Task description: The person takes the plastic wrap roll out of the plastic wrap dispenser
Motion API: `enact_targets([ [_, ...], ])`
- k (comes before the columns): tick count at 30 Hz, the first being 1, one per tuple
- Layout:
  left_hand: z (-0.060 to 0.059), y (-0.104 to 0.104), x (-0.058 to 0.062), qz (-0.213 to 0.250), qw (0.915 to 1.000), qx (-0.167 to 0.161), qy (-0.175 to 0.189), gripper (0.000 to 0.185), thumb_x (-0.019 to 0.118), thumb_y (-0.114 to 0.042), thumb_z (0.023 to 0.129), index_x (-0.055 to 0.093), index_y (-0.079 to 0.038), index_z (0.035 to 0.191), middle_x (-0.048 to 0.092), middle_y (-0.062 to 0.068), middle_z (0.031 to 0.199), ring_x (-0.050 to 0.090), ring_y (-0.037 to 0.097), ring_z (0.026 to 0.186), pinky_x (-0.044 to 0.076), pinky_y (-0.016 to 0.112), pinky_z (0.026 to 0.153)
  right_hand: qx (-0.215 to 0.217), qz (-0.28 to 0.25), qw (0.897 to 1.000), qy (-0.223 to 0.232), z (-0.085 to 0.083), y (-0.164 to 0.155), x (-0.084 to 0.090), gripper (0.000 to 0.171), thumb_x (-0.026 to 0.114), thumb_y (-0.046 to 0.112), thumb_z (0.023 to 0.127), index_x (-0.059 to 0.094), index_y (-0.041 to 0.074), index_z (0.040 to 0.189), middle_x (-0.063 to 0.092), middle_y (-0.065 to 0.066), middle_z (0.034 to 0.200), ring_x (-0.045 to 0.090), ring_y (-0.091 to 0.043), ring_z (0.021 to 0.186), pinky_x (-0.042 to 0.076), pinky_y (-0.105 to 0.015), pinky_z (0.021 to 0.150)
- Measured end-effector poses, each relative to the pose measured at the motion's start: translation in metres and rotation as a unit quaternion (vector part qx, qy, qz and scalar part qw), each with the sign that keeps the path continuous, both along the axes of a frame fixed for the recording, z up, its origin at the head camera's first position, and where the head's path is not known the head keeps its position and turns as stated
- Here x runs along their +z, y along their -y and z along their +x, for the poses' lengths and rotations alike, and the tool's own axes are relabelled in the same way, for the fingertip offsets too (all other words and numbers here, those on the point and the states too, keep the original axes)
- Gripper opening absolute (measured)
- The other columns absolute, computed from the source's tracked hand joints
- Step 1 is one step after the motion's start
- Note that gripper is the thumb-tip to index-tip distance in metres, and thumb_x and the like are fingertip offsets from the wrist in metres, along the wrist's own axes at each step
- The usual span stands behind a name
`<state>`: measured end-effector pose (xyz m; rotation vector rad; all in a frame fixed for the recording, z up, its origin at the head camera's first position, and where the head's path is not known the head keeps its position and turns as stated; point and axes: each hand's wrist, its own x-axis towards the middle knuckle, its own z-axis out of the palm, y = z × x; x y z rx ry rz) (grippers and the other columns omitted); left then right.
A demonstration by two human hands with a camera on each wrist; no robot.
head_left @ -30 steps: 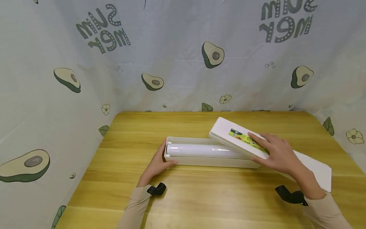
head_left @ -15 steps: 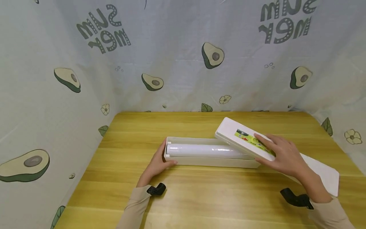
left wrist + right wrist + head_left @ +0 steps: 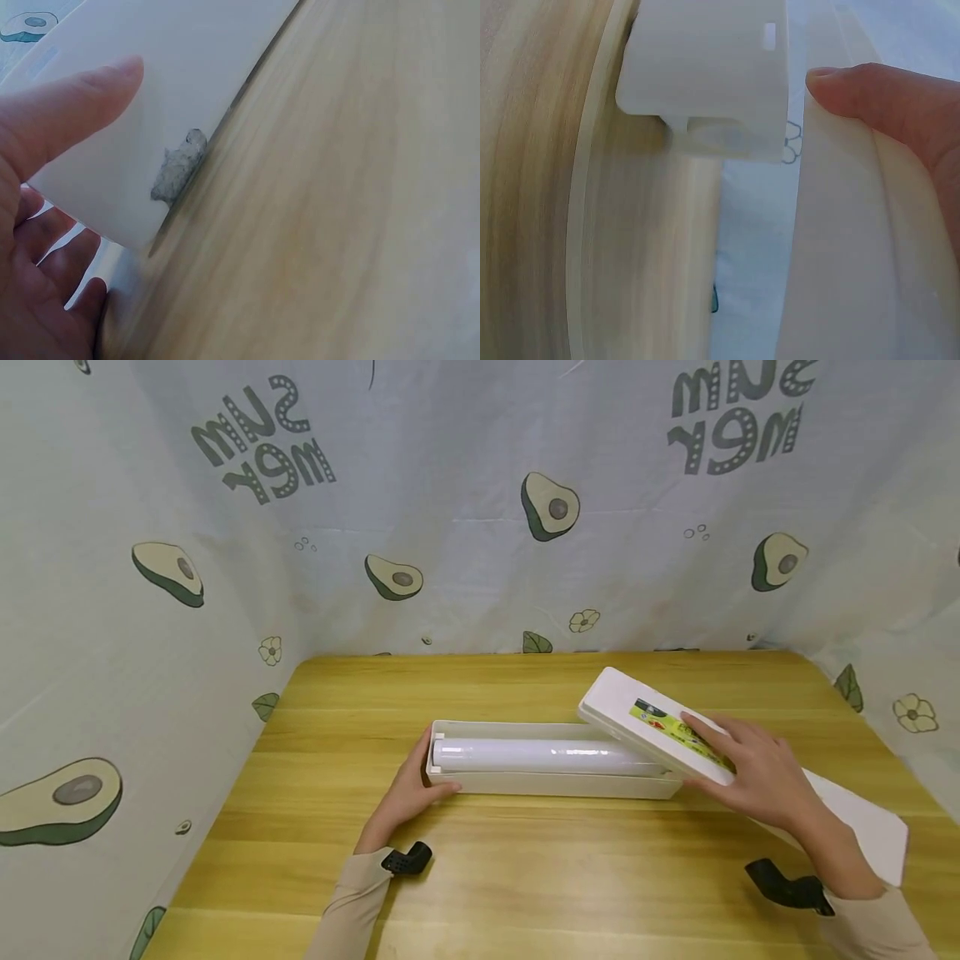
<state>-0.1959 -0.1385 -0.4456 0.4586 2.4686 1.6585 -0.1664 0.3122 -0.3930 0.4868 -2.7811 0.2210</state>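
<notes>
A long white plastic box (image 3: 555,785) lies on the wooden table with a shiny roll (image 3: 525,754), which looks like cling film, inside it. My left hand (image 3: 405,789) grips the box's left end, thumb on the front wall and fingers round the far side. In the left wrist view a grey rough patch (image 3: 178,169) shows near the box's lower edge. My right hand (image 3: 765,772) holds the long white lid (image 3: 615,697) aslant, its far left end above the box's right part. The right wrist view shows the thumb (image 3: 840,90) on the lid's edge, beside the box's end (image 3: 705,67).
A yellow-green label (image 3: 675,731) is stuck on the lid. The wooden table (image 3: 525,877) extends around the box. A white curtain (image 3: 465,485) with avocado prints hangs behind the table and along its sides.
The right hand has drawn the lid to the right and a little toward me, so more of the roll shows. My left hand has kept its grip on the box's left end.
</notes>
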Motion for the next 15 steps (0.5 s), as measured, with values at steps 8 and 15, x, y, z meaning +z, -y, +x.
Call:
enact_targets([
  [8, -0.003, 0.001, -0.010, 0.003, 1.0000, 0.001, 0.003, 0.101, 0.075, -0.004, 0.077, 0.006, -0.002, 0.151, 0.028, 0.020, 0.152, 0.037, 0.032, 0.134, 0.034, 0.039, 0.109, -0.013, 0.000, 1.000, 0.001, 0.004, -0.007, -0.004, 0.094, 0.078, 0.050, 0.065, 0.032, 0.034, 0.146, 0.053, -0.023, 0.125, 0.050, -0.043, 0.105, 0.038, -0.058, 0.069],
  [15, -0.013, 0.006, -0.035, 0.013, 0.9997, 0.008, -0.019, 0.103, 0.077, -0.011, 0.076, 0.008, -0.012, 0.152, 0.031, 0.013, 0.152, 0.039, 0.029, 0.133, 0.035, 0.039, 0.108, -0.025, 0.000, 1.000, 0.002, 0.005, -0.013, -0.004, 0.095, 0.076, 0.052, 0.066, 0.030, 0.034, 0.147, 0.052, -0.026, 0.122, 0.050, -0.047, 0.102, 0.039, -0.062, 0.067],
])
